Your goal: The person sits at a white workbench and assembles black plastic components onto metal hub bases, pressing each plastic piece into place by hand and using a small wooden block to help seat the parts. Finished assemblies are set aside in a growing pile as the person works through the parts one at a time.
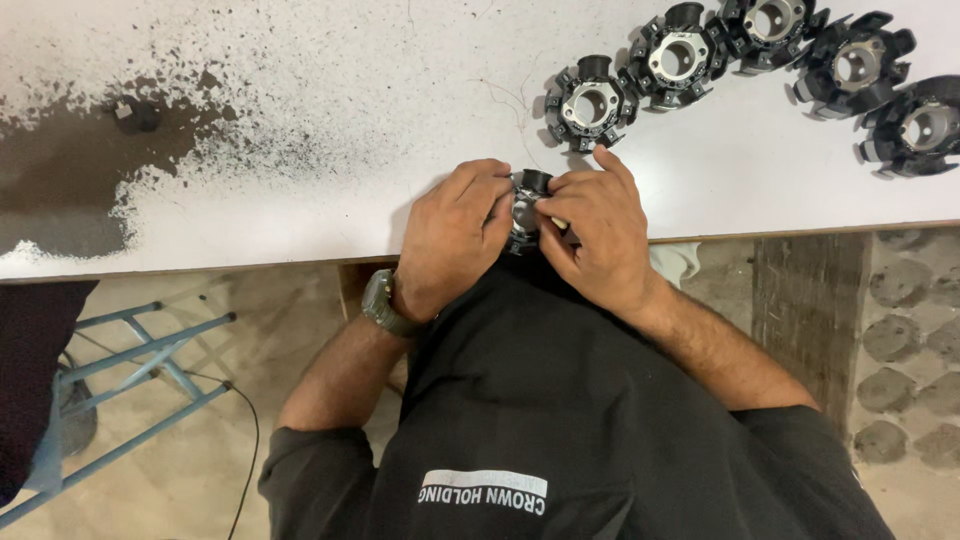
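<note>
Head cam, looking straight down. Both hands meet at the near edge of the white table (300, 60), working one small black-and-metal stator-type part (527, 200).

- Left hand (455, 240): fingers curled in against the left side of the part, thumb pressed to it. Grip narrow, closed on the part. Wristwatch (384, 303) on that wrist.
- Right hand (592, 235): fingertips pinched onto the top and right side of the same part, index finger stretched forward over it. Also a tight hold.
- The part sits between the two hands, right above the table edge, mostly hidden by fingers. Only a black lug and a bit of silvery ring show. Can't tell whether it rests on the table or is held just off it.

Count on the table:
- 5 matching parts in a row (590, 103), top right, running from just beyond the right hand out to the right frame edge. Each has a black outer body with lugs and a metal ring with a centre hole. The neighbours sit close, and some are touching. The last one is cut by the frame.
- So 6 parts total with the held one.
- 1 small dark lump (137, 115) far left, inside a big dark stained patch (70, 170) with speckled spray fading to the right.

Other: dark shirt (560, 420) fills the bottom centre. 1 blue metal stool frame (140, 360) on the floor, lower left, with a thin black cable (245, 450) beside it. Wooden table leg (805, 300) on the right.
</note>
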The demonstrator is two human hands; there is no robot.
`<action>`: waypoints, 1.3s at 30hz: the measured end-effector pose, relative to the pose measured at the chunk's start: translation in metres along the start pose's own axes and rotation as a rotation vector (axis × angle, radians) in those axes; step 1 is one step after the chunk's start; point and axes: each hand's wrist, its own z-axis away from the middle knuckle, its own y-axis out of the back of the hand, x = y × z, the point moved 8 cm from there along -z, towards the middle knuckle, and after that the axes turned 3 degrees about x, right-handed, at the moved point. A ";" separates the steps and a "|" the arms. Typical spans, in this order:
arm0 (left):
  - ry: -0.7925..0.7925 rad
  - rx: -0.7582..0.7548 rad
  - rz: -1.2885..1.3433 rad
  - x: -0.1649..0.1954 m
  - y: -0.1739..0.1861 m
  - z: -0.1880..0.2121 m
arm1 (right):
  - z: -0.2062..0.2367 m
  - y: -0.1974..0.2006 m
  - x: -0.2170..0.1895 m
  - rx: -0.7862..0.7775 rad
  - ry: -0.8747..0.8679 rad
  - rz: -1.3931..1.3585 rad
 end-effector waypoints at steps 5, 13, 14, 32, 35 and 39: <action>0.010 0.016 0.025 0.001 0.000 0.000 | 0.000 0.002 0.000 0.024 -0.002 -0.022; -0.007 0.007 0.015 -0.001 -0.001 0.002 | 0.000 0.000 0.001 -0.015 0.016 0.043; -0.017 -0.001 0.012 -0.002 -0.002 0.002 | 0.001 0.001 0.001 -0.002 0.021 0.041; -0.005 0.092 -0.031 0.002 -0.006 0.015 | 0.001 -0.008 -0.004 -0.005 0.059 0.133; -0.007 0.128 -0.060 0.015 0.010 0.012 | 0.006 0.013 0.001 0.055 0.038 0.100; -0.161 0.119 -0.179 0.044 0.012 0.003 | 0.025 0.052 0.032 0.092 -0.155 0.251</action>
